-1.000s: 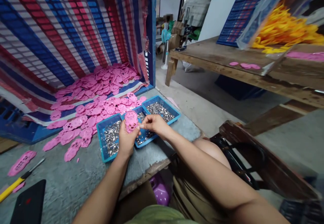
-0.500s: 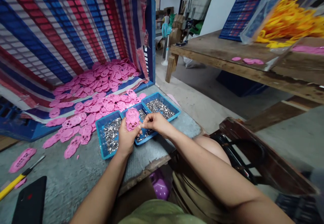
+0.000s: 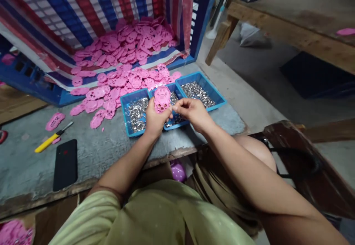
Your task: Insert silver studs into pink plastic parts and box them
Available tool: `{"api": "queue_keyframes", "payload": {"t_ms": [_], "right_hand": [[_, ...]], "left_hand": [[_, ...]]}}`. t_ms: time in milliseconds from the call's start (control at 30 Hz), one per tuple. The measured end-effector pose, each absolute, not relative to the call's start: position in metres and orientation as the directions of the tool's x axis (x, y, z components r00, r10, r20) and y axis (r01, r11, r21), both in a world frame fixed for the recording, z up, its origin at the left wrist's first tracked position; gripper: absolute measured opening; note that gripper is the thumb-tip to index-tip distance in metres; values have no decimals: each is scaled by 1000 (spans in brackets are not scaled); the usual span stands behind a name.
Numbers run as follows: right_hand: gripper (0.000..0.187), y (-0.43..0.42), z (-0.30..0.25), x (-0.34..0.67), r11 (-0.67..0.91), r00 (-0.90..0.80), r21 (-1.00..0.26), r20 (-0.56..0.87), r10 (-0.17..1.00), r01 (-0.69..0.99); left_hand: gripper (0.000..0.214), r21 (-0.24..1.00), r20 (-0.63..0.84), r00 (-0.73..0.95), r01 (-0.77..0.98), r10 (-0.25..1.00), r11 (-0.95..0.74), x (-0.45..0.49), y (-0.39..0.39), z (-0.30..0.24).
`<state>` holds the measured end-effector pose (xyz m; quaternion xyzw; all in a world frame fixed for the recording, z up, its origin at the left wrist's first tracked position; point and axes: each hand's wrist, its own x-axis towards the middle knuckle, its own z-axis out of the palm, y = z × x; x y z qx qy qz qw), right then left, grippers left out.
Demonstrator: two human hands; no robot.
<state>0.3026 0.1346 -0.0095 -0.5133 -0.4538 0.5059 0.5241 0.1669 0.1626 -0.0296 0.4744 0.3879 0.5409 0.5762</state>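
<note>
My left hand (image 3: 154,119) is closed round a flat pink plastic piece (image 3: 162,98) with cut-out holes, held upright over the blue trays. My right hand (image 3: 192,112) is pinched at the piece's right edge, on something too small to make out. Below both hands sit three blue trays (image 3: 219,98) side by side, filled with small shiny metal parts (image 3: 196,91). A heap of the same pink pieces (image 3: 126,78) spreads just beyond the trays.
A blue crate lined with striped sheeting (image 3: 91,8) lies on its side behind the heap, more pink pieces inside. A black phone (image 3: 65,163) and a yellow utility knife (image 3: 52,138) lie at left. A wooden bench (image 3: 291,30) stands at right.
The view has tilted downward and closer, so my shirt and lap now show. Both hands stay at the pink piece over the trays, in much the same grip.
</note>
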Motion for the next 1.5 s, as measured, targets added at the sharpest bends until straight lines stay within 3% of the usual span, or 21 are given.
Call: {"api": "queue_keyframes", "payload": {"t_ms": [133, 233, 433, 600, 1167, 1367, 1500], "right_hand": [[18, 137, -23, 303, 153, 158, -985, 165, 974, 85], [13, 137, -23, 307, 220, 173, -956, 254, 952, 194], [11, 132, -6, 326, 351, 11, -805, 405, 914, 479], [10, 131, -2, 336, 394, -134, -681, 403, 905, 617], [21, 132, 6, 345, 352, -208, -774, 284, 936, 526], [22, 132, 8, 348, 341, -227, -780, 257, 939, 526], [22, 133, 6, 348, 318, -218, -797, 237, 947, 513]], "left_hand": [[51, 959, 76, 159, -281, 984, -29, 166, 162, -30], [44, 935, 89, 283, -353, 955, 17, 165, 160, -28], [72, 903, 44, 469, -396, 882, 165, 162, 159, -23], [73, 907, 26, 522, -371, 853, 199, 162, 158, -24], [74, 912, -49, 591, -303, 805, 278, 161, 154, -18], [65, 942, -58, 589, -236, 806, 240, 160, 155, -19], [75, 934, -56, 620, -246, 783, 261, 160, 155, -19]]}}
